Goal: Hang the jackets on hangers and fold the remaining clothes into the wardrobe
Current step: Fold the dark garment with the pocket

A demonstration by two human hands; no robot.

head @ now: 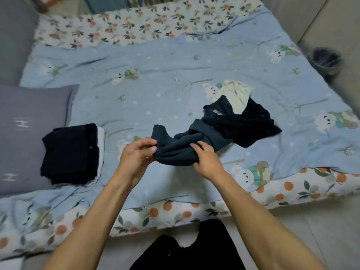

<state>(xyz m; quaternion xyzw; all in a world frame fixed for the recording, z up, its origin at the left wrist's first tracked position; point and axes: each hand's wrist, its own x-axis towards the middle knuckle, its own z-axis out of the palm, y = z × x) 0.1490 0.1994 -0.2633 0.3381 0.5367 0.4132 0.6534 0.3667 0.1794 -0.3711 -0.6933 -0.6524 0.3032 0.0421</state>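
A dark teal garment lies bunched on the blue bed quilt, trailing up to the right. My left hand pinches its near left end between thumb and fingers. My right hand grips the bunched cloth from the right side. Behind it a black garment lies crumpled, partly over a pale cream piece of clothing. At the left sits a folded stack of dark clothes with a white layer underneath.
A grey pillow lies at the left beside the folded stack. A floral sheet covers the far end and the near edge of the bed. A dark round bin stands on the floor at the right.
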